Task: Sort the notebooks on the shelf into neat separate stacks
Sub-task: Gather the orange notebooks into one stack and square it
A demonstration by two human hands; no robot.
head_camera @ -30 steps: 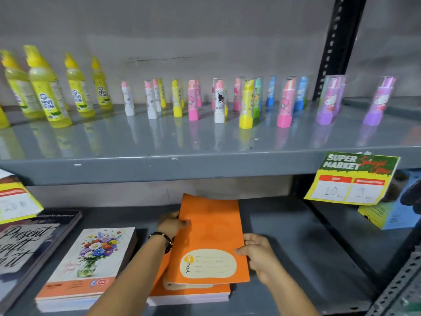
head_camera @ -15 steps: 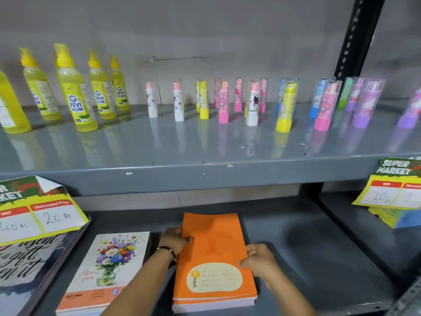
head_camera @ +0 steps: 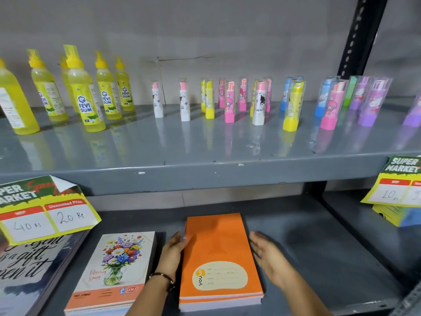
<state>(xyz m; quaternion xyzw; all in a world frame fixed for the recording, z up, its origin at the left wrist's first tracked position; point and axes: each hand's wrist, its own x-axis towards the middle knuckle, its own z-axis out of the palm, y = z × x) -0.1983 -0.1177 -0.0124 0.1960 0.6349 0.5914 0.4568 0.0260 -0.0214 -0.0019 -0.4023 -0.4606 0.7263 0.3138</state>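
A squared-up stack of orange notebooks [head_camera: 218, 252] lies flat on the lower grey shelf [head_camera: 319, 258]. My left hand [head_camera: 174, 249] rests flat against the stack's left edge, fingers extended. My right hand [head_camera: 267, 254] hovers open just off the stack's right edge, apart from it. Left of the orange stack sits a stack of flower-cover notebooks [head_camera: 116, 270]. Further left lies a stack of dark notebooks with script lettering [head_camera: 29, 267], partly covered by a price tag.
A yellow price tag [head_camera: 45, 213] hangs from the upper shelf's edge at left, another price tag [head_camera: 396, 181] at right over a yellow-blue box [head_camera: 401, 216]. Gum bottles [head_camera: 84, 96] and several colourful glue sticks [head_camera: 257, 101] stand on the upper shelf. A black upright [head_camera: 360, 35] rises at right.
The top orange notebook was laid down and squared onto its stack. My right hand has let go and opened beside it; the left flattened against the edge. The view shifted right.
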